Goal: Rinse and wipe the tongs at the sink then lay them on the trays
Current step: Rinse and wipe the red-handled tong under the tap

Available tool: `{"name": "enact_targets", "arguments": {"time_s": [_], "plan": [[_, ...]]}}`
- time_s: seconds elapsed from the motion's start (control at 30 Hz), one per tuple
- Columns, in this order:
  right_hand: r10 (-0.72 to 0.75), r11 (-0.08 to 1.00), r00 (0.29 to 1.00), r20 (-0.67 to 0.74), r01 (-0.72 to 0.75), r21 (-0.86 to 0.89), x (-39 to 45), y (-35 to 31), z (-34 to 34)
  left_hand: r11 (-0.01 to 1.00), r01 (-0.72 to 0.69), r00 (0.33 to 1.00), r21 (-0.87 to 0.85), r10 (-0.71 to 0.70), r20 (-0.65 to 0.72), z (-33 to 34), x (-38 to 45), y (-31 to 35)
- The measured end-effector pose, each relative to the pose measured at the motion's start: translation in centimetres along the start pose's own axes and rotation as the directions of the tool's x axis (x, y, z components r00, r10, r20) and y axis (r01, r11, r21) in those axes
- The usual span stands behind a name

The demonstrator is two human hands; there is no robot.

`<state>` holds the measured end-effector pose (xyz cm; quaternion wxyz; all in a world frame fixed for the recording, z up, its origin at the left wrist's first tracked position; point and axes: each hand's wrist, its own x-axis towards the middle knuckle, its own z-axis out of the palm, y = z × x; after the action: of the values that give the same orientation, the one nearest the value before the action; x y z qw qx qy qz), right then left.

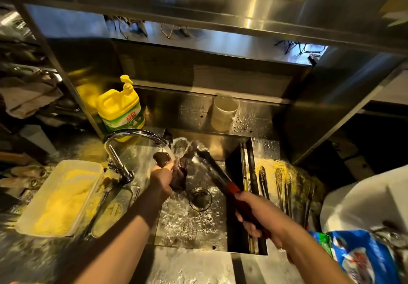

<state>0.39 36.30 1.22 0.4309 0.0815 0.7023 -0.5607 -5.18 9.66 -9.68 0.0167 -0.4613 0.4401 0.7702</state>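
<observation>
Red-handled tongs [217, 174], gripped by the right hand [257, 212], rinse under the faucet [132, 138]; left hand [162, 178] clutches a dark cloth [177, 179]. Wiping and tray-laying remain.

Sink [237, 228], centre frame. Right hand [257, 214] at 4 o'clock grips red-handled tongs [215, 170], tips up under faucet [132, 134] stream at 12. Left hand [162, 179] at 9 holds dark cloth [178, 176] in the water. More tongs [284, 186] lie at 3. Yellow detergent jug [120, 107] at 11.
</observation>
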Motion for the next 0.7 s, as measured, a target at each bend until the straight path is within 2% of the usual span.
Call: {"name": "enact_targets", "arguments": {"time_s": [0.07, 0.17, 0.23, 0.37, 0.47, 0.57, 0.7], "plan": [[-0.045, 0.999, 0.997, -0.063, 0.046, 0.025, 1.0, -0.4, 0.7, 0.989, 0.069, 0.992, -0.132, -0.054, 0.114, -0.2, -0.3, -0.8], [-0.056, 0.986, 0.994, -0.09, 0.07, 0.152, 2.2, -1.0, 1.6, 0.96, 0.092, 0.945, -0.265, 0.0, 0.328, -0.7, -0.8, -2.1], [-0.04, 0.984, 0.994, -0.103, 0.057, 0.169, 2.6, -1.2, 1.9, 0.952, 0.114, 0.913, -0.285, 0.012, 0.407, -0.7, -1.1, -2.6], [-0.087, 0.995, 0.983, -0.16, 0.077, -0.067, 3.2, -1.7, 2.8, 0.954, 0.106, 0.906, -0.281, 0.024, 0.424, -0.2, -1.1, -2.7], [-0.197, 0.944, 0.969, -0.151, 0.146, -0.295, 3.5, -2.3, 4.0, 0.942, 0.116, 0.909, -0.316, 0.028, 0.417, -1.3, -0.8, -1.6], [-0.262, 0.917, 0.961, -0.089, 0.219, -0.334, 3.4, -1.9, 4.3, 0.938, 0.146, 0.913, -0.315, -0.005, 0.408, -1.7, -0.7, -1.8], [-0.261, 0.916, 0.96, -0.099, 0.214, -0.339, 3.6, -1.7, 4.8, 0.939, 0.171, 0.897, -0.298, -0.024, 0.441, -1.6, -0.5, -2.0]]}}
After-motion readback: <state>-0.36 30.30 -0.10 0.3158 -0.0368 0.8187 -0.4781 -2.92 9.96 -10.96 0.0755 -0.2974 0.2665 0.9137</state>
